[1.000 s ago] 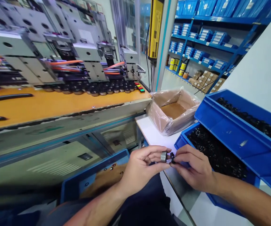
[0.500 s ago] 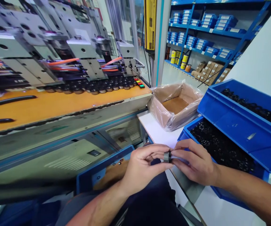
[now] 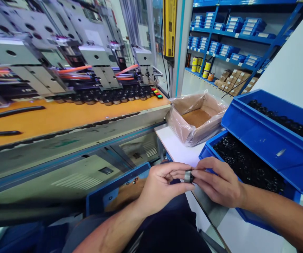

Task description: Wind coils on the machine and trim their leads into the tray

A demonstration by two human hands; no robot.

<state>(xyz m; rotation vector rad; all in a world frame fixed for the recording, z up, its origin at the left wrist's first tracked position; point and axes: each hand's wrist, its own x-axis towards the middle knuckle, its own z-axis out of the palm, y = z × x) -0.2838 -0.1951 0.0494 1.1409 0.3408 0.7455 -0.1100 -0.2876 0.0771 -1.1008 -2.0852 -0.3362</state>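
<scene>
Grey ridged ring against a black part between bare hands.

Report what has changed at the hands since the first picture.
The small black plastic piece, then apart from the ribbed grey metallic ring, now sits against its side facing the right hand; the hands have closed that gap. Nothing was visibly let go. Unchanged: the left hand holds the ring; the plastic-lined brown cardboard box and blue plastic bins stay put.

Black part now meets ring
</scene>
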